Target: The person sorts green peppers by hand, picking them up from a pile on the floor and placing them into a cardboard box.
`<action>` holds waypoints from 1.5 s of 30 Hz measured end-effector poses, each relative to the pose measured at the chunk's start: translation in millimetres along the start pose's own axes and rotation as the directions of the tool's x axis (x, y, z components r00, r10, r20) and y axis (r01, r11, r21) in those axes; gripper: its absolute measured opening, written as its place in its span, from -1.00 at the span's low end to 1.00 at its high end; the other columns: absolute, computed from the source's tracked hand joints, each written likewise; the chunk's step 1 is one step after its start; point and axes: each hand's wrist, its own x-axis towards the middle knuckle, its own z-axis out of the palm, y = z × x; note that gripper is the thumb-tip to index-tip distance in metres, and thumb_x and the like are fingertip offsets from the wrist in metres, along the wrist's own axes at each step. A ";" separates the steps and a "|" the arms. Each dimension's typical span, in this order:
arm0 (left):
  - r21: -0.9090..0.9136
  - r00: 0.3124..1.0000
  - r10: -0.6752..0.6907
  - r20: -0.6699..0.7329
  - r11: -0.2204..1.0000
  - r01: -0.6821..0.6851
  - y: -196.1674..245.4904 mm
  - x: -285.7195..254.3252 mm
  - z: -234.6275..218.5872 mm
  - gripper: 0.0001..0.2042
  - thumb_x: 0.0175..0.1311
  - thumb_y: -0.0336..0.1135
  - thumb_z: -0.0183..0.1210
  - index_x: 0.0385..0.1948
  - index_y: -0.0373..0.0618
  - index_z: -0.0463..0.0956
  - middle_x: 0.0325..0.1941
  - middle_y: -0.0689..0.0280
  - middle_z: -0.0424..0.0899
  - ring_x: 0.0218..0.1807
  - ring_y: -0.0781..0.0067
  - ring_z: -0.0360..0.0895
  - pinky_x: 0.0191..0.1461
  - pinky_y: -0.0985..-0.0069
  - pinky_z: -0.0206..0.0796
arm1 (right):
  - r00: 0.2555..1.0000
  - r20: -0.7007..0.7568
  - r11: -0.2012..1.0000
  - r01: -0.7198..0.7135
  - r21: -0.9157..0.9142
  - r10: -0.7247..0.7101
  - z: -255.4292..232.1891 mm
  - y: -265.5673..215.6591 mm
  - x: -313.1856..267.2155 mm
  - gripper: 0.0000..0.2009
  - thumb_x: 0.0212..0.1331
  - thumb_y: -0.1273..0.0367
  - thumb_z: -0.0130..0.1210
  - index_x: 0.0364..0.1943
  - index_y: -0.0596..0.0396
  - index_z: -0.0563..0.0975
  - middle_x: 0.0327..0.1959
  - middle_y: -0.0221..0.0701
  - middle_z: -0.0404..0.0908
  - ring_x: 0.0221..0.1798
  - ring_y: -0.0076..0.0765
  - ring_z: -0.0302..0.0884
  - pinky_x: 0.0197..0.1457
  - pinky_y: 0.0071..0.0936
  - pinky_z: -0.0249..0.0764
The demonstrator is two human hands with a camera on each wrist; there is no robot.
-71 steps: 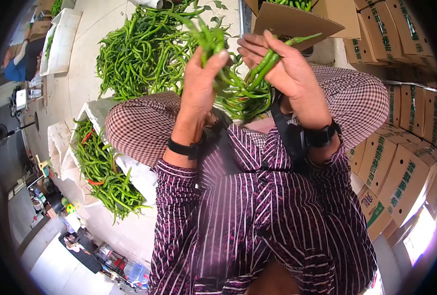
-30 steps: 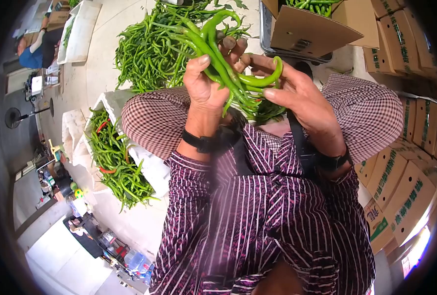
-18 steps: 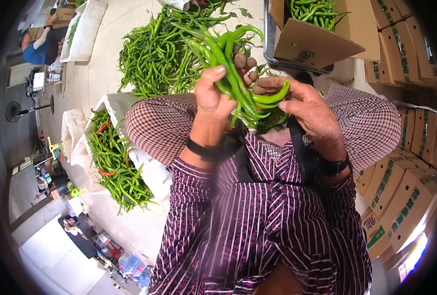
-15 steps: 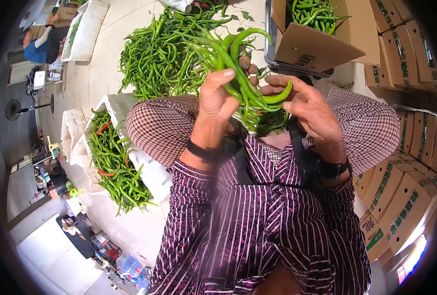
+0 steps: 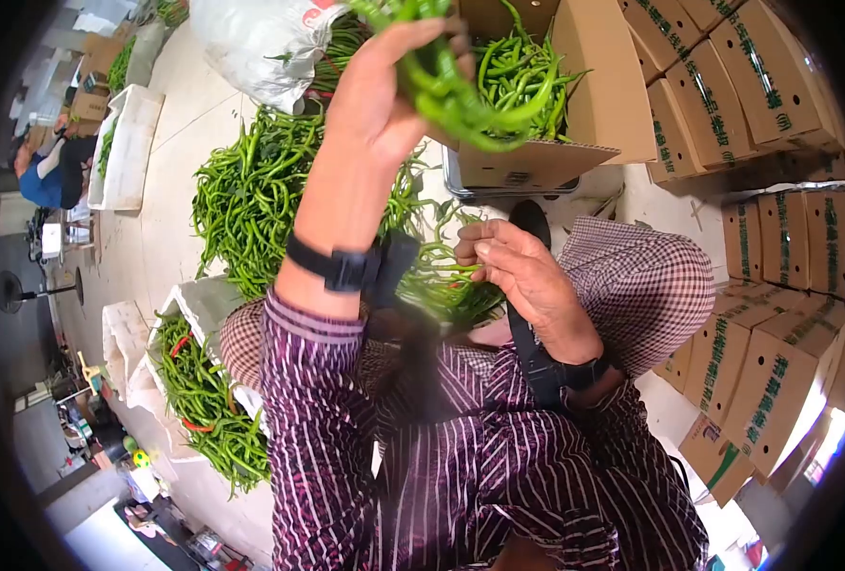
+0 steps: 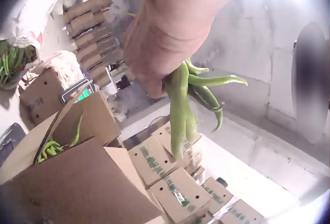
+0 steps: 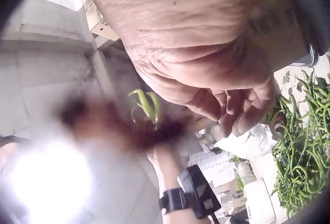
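Observation:
Up at the top of the head view, my left hand (image 5: 380, 90) grips a bunch of long green chili peppers (image 5: 484, 119), partly blurred. The bunch overlaps the open cardboard box (image 5: 599, 95), which holds more green chili peppers (image 5: 527, 71). From the left wrist view, the peppers (image 6: 178, 110) stick out of the fist, with the box (image 6: 77, 182) at lower left. My right hand (image 5: 527, 276) hovers over the chili peppers (image 5: 451, 295) between my legs. Its fingers are loosely curled and hold nothing in the right wrist view.
A large chili pile (image 5: 256, 190) covers the floor ahead, with a white plastic sack (image 5: 261, 43) behind it. A white crate of chilies (image 5: 204, 409) stands at my left. Stacked cartons (image 5: 775, 381) line the right. Another person (image 5: 47, 181) is at far left.
My left hand has carried the chili bunch up and away from my lap to the box. The right hand has let go and stayed low. The head view has shifted.

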 end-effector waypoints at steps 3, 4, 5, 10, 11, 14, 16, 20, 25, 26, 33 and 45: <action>0.271 1.000 -0.031 -0.002 0.962 0.030 -15.0 42.7 -28.9 -0.69 0.18 -0.31 0.23 -0.09 -0.23 0.46 -0.17 0.28 0.59 -0.12 0.46 0.53 -0.06 0.50 0.41 | 1.000 -0.025 1.000 -0.013 0.024 0.014 -2.8 2.4 1.7 -0.72 0.31 0.36 -0.04 0.03 0.20 0.44 -0.09 -0.40 0.54 -0.02 -0.52 0.45 -0.01 -0.59 0.33; 0.401 0.990 0.023 -0.137 0.915 0.034 -11.4 45.9 -42.6 -0.67 0.19 -0.28 0.24 -0.06 -0.22 0.47 -0.15 0.27 0.59 -0.11 0.45 0.53 -0.01 0.49 0.40 | 0.999 -0.036 0.998 -0.022 0.057 0.024 -2.9 1.4 3.1 -0.73 0.30 0.37 -0.04 0.02 0.19 0.44 -0.12 -0.41 0.55 -0.05 -0.53 0.45 -0.02 -0.59 0.32; 0.523 0.962 0.092 -0.258 0.850 0.059 -5.7 47.0 -58.0 -0.65 0.20 -0.25 0.25 -0.04 -0.21 0.47 -0.12 0.27 0.60 -0.10 0.45 0.54 0.04 0.48 0.39 | 0.999 -0.030 0.998 -0.030 0.058 0.031 -3.5 -0.4 5.0 -0.73 0.30 0.37 -0.04 0.02 0.19 0.44 -0.12 -0.41 0.55 -0.05 -0.53 0.45 -0.02 -0.59 0.32; 0.748 0.999 -0.052 -0.007 0.663 0.040 118.2 -33.1 -78.4 -0.60 0.40 -0.30 -0.04 0.17 -0.35 0.30 0.04 0.18 0.56 0.10 0.32 0.50 0.20 0.50 0.34 | 0.994 -0.067 0.997 -0.082 0.003 0.082 -12.1 8.5 17.6 -0.73 0.29 0.39 -0.06 0.03 0.19 0.43 -0.12 -0.40 0.53 -0.08 -0.49 0.44 -0.04 -0.56 0.33; 0.713 0.996 -0.073 -0.059 0.695 0.093 140.1 -52.7 -90.2 -0.61 0.39 -0.31 -0.03 0.16 -0.36 0.31 0.00 0.20 0.56 0.04 0.37 0.51 0.14 0.54 0.36 | 0.994 -0.070 0.997 -0.077 0.018 0.078 -8.3 7.0 22.6 -0.73 0.29 0.39 -0.05 0.02 0.19 0.43 -0.13 -0.40 0.53 -0.10 -0.49 0.43 -0.05 -0.55 0.33; 0.633 0.982 -0.013 -0.191 0.762 0.133 185.3 -106.5 -152.8 -0.66 0.39 -0.33 -0.02 0.09 -0.35 0.37 -0.21 0.34 0.55 -0.22 0.56 0.49 -0.12 0.66 0.35 | 0.982 -0.143 0.992 -0.122 0.003 0.122 0.7 11.7 47.5 -0.72 0.28 0.39 -0.03 0.02 0.22 0.43 -0.10 -0.36 0.52 -0.09 -0.48 0.44 -0.05 -0.52 0.36; 0.862 0.904 0.050 -0.425 0.326 0.388 182.9 -144.1 -175.8 -0.72 0.30 -0.26 0.07 -0.07 -0.24 0.49 -0.28 0.30 0.61 -0.26 0.47 0.56 -0.15 0.53 0.44 | 0.979 -0.130 0.987 -0.162 -0.024 0.157 -4.9 29.4 72.3 -0.72 0.27 0.39 -0.02 0.01 0.23 0.43 -0.08 -0.34 0.52 -0.09 -0.47 0.44 -0.06 -0.52 0.37; 0.680 0.782 0.009 -0.623 0.501 0.536 82.8 -188.8 -250.3 -0.76 0.27 -0.30 0.10 -0.13 -0.21 0.56 -0.30 0.32 0.66 -0.25 0.53 0.56 -0.17 0.58 0.41 | 0.946 -0.226 0.960 -0.262 -0.104 0.233 -30.6 91.8 117.5 -0.76 0.27 0.44 -0.01 -0.04 0.28 0.45 -0.15 -0.33 0.55 -0.17 -0.51 0.46 -0.18 -0.64 0.42; 0.762 0.844 -0.030 -0.536 0.413 0.499 -52.3 -183.4 -330.2 -0.77 0.22 -0.40 0.12 -0.12 -0.25 0.56 -0.17 0.17 0.68 -0.15 0.34 0.62 -0.05 0.47 0.45 | 0.880 -0.319 0.878 -0.428 -0.213 0.352 -48.8 139.5 162.0 -0.79 0.24 0.47 0.00 -0.09 0.31 0.46 -0.23 -0.37 0.54 -0.32 -0.59 0.43 -0.33 -0.71 0.37; 0.795 0.861 0.013 -0.509 0.391 0.464 -70.8 -175.3 -340.6 -0.76 0.20 -0.39 0.13 -0.13 -0.26 0.55 -0.13 0.11 0.67 -0.12 0.27 0.63 -0.01 0.43 0.45 | 0.873 -0.329 0.871 -0.441 -0.217 0.361 -48.9 142.9 171.3 -0.79 0.24 0.47 0.00 -0.09 0.31 0.46 -0.23 -0.37 0.54 -0.32 -0.59 0.43 -0.33 -0.71 0.37; 0.926 0.929 0.173 -0.328 -0.134 0.352 -126.2 -117.1 -379.0 -0.41 -0.09 -0.28 0.35 0.04 -0.32 0.39 -0.21 -0.05 0.59 -0.12 -0.08 0.51 -0.01 0.18 0.34 | 0.895 -0.298 0.851 -0.420 -0.314 0.332 -85.5 190.6 253.0 -0.90 0.20 0.45 0.03 -0.44 0.12 0.41 -0.58 -0.52 0.34 -0.59 -0.62 0.24 -0.54 -0.66 0.15; 0.495 0.824 -0.259 -0.504 0.695 0.521 -112.1 -94.2 -364.2 -0.50 0.06 -0.36 0.28 0.06 -0.36 0.42 -0.13 0.26 0.61 -0.15 0.44 0.54 -0.06 0.58 0.38 | 0.823 -0.249 0.815 -0.556 -0.163 0.511 -23.8 200.7 268.8 -0.57 0.13 0.40 0.17 0.12 0.03 0.38 -0.05 -0.50 0.49 0.02 -0.52 0.42 0.05 -0.48 0.38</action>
